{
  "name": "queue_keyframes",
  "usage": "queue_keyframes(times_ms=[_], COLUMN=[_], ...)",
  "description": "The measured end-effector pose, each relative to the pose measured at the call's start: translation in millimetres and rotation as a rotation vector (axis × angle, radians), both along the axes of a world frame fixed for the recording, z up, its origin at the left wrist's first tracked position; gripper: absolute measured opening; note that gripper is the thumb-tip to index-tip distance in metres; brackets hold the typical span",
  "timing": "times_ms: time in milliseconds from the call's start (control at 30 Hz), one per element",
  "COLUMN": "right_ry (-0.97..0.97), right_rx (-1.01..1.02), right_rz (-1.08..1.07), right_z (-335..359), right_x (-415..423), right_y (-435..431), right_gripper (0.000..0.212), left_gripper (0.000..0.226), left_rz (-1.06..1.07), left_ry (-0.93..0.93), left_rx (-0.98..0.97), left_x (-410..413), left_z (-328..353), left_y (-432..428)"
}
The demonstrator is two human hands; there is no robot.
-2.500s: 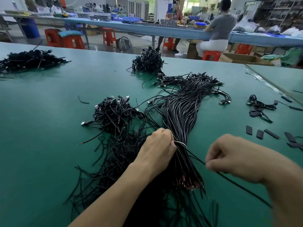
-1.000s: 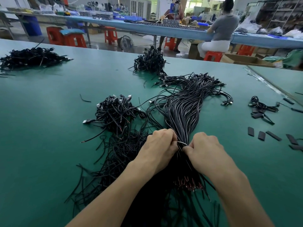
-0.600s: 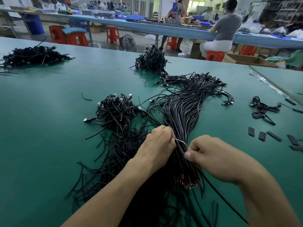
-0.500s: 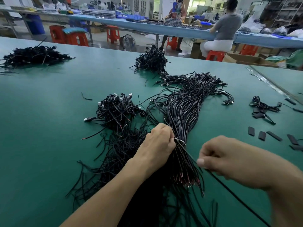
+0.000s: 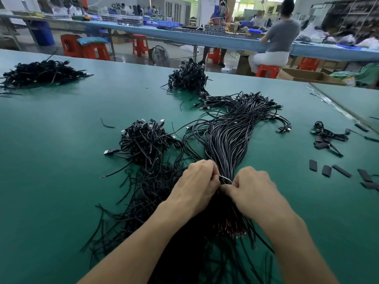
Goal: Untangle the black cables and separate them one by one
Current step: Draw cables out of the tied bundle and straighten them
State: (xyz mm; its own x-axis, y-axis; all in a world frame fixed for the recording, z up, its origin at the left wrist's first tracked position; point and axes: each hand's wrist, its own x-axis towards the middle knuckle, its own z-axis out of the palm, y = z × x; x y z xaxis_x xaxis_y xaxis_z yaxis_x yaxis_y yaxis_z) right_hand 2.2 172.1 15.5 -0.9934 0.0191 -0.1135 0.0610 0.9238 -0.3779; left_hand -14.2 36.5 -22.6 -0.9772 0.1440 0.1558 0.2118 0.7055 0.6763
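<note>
Pinching the cable bundle point(image 5: 225, 144), left hand point(image 5: 196, 185) and right hand point(image 5: 252, 187) sit well inside the table point(image 5: 51, 150) edges.

right hand point(image 5: 251, 188) | I'm watching it coming back in from the right to the cable bundle point(image 5: 227, 140), pinching it just beside the left hand point(image 5: 196, 185) | the single strand it was dragging out is no longer stretching from it
</note>
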Motion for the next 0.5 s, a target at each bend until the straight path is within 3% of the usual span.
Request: queue_keyframes(times_ms=[167,300,400,500], right_ry=[-0.077,-0.197,-0.302,-0.142], right_rx=[0.011,-0.058,-0.135,-0.065], right_rz=[0.164,0.477,0.469,0.315], right_z=[15,53,73,65], right_x=[1,11,23,17], right_y=[8,35,50,46], right_gripper=[0.042,0.026,0.013,0.029], left_gripper=[0.012,0.009,0.013,0.015], left_rz=[-0.001,0.005,0.004,-0.001], left_ry=[0.031,0.041,0.034,0.062], left_rx=[-0.016,-0.02,-0.01,-0.029], left_x=[0,-3,-2,-1], left_z=[-1,-5,-7,-7], left_y=[0,-1,-2,-1])
